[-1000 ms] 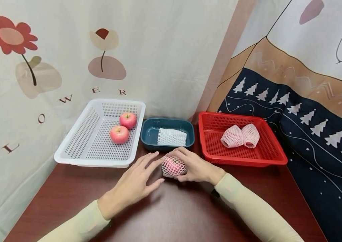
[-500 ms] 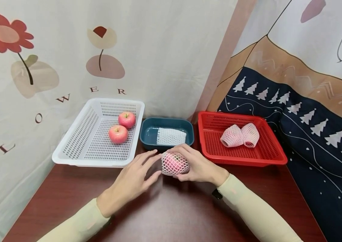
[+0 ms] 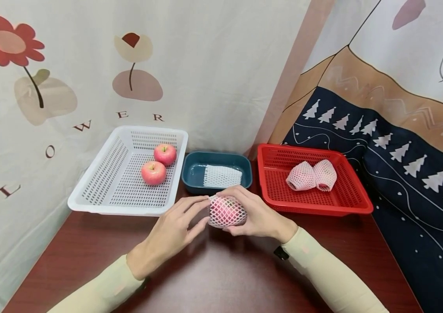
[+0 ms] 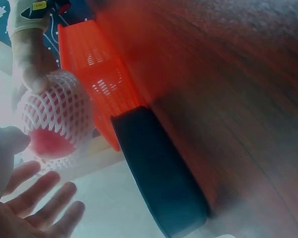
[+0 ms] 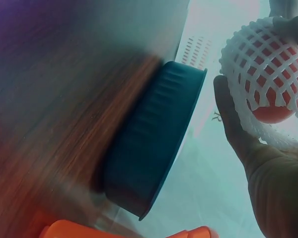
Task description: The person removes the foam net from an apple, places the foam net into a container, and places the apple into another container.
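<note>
My right hand point(image 3: 256, 215) grips an apple in a white foam net point(image 3: 227, 211), fingers over its top and thumb low on the near side. Red skin shows through the mesh and at the net's open end in the left wrist view point(image 4: 52, 144). My left hand point(image 3: 170, 228) is at the left of the apple, its fingers extended and spread, with the fingertips right at the net's edge. In the left wrist view, the left fingers point(image 4: 44, 191) are loosely bent beside the net's open end.
A white basket point(image 3: 82, 198) with two bare apples point(image 3: 153, 173) stands left. Behind the hands is a dark teal tray point(image 3: 190, 184) holding a flat foam net point(image 3: 223, 177). On the right, a red basket point(image 3: 272, 202) contains two net-covered apples point(image 3: 301, 176). Printed curtains hang behind.
The netted apple and right hand have shifted slightly right and up in the head view, and more red now shows through the mesh. The left fingertips remain close to the net.
</note>
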Motion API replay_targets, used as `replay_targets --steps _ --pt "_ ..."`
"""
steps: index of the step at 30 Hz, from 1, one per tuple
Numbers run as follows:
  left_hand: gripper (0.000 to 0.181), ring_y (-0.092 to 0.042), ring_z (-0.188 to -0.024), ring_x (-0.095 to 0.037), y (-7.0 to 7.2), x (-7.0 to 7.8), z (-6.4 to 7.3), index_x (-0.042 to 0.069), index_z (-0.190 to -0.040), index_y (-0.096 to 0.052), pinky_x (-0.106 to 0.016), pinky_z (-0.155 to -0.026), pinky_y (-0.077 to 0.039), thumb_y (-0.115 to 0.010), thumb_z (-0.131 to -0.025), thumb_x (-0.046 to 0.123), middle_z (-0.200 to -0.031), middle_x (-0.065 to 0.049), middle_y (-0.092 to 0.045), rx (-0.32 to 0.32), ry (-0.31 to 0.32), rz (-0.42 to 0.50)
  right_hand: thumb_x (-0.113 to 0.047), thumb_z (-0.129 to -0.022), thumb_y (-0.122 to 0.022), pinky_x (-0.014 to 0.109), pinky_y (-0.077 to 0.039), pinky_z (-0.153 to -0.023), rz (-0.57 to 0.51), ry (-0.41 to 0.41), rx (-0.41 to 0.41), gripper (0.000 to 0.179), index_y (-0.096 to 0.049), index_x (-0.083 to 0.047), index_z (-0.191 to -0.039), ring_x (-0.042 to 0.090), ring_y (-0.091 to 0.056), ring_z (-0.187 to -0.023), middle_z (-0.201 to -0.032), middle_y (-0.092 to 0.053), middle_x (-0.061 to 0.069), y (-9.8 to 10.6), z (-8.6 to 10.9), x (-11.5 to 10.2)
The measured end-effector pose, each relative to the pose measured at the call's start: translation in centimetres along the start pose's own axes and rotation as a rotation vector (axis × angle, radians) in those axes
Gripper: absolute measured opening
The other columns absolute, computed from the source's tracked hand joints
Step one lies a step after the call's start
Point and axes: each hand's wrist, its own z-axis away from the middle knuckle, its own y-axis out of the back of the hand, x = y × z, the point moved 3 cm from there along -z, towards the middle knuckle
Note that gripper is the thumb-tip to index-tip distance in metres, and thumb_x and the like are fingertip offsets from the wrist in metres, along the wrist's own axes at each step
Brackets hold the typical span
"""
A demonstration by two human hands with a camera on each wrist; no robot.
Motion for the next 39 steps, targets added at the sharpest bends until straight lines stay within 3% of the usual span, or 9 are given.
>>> replay_targets --steps 8,12,16,22,31,39 --pt "0.061 -0.076 -0.127 -0.024 0.1 0.3 -0.3 0.010 -0.148 -0.077 -0.035 -0.115 -0.063 -0.099 -0.092 0.017 -0.140 -0.009 -0.075 0.022 -0.025 0.078 -0.032 -0.088 -0.104 0.035 -0.066 -0.114 -0.047 -0.015 -0.007 0.090 -0.057 -0.021 -0.163 0.014 -0.070 -0.136 -0.155 -0.068 -0.002 -0.4 0.2 -0.1" --pt "0.065 -0.076 -0.128 -0.023 -0.1 0.5 -0.5 0.010 -0.150 -0.075 -0.022 -0.124 -0.054 -0.101 -0.090 0.017 -0.141 -0.009 -0.074 0.009 -0.014 0.137 -0.033 -0.088 -0.104 0.035 -0.067 -0.112 -0.056 -0.019 -0.011 0.094 -0.053 -0.019 -0.166 0.015 -0.070 -0.135 -0.157 -0.068 0.001 -0.6 0.3 -0.2" --pt "0.068 -0.075 -0.131 -0.024 -0.1 0.6 -0.7 0.011 -0.152 -0.074 -0.015 -0.128 -0.048 -0.101 -0.090 0.017 -0.144 -0.009 -0.074 -0.004 0.001 0.189 -0.033 -0.088 -0.104 0.036 -0.067 -0.113 -0.044 -0.004 0.006 0.099 -0.050 -0.018 -0.169 0.018 -0.072 -0.136 -0.160 -0.068 0.004 -0.7 0.3 -0.3" --pt "0.069 -0.073 -0.136 -0.024 -0.1 0.9 -1.3 0.011 -0.153 -0.074 -0.014 -0.128 -0.046 -0.102 -0.091 0.021 -0.148 -0.009 -0.073 -0.022 0.022 0.227 -0.031 -0.087 -0.105 0.037 -0.067 -0.114 -0.050 0.013 0.041 0.098 -0.051 -0.018 -0.168 0.019 -0.073 -0.137 -0.161 -0.069 0.005 -0.4 0.2 -0.4" --pt "0.067 -0.070 -0.143 -0.026 -0.3 1.0 -2.1 0.012 -0.152 -0.074 -0.013 -0.129 -0.045 -0.101 -0.091 0.021 -0.155 -0.009 -0.071 -0.044 0.042 0.225 -0.032 -0.085 -0.105 0.031 -0.070 -0.104 -0.047 -0.049 0.056 0.090 -0.053 -0.017 -0.157 0.016 -0.073 -0.125 -0.147 -0.071 0.003 0.6 0.2 -0.5" --pt "0.064 -0.068 -0.137 -0.029 -0.1 1.4 -3.0 0.011 -0.148 -0.078 -0.032 -0.118 -0.060 -0.103 -0.089 0.017 -0.149 -0.011 -0.072 0.031 -0.009 0.193 -0.032 -0.083 -0.107 0.034 -0.070 -0.106 -0.048 -0.088 0.094 0.092 -0.052 -0.016 -0.155 0.019 -0.072 -0.128 -0.148 -0.071 0.005 1.3 0.0 -0.7"
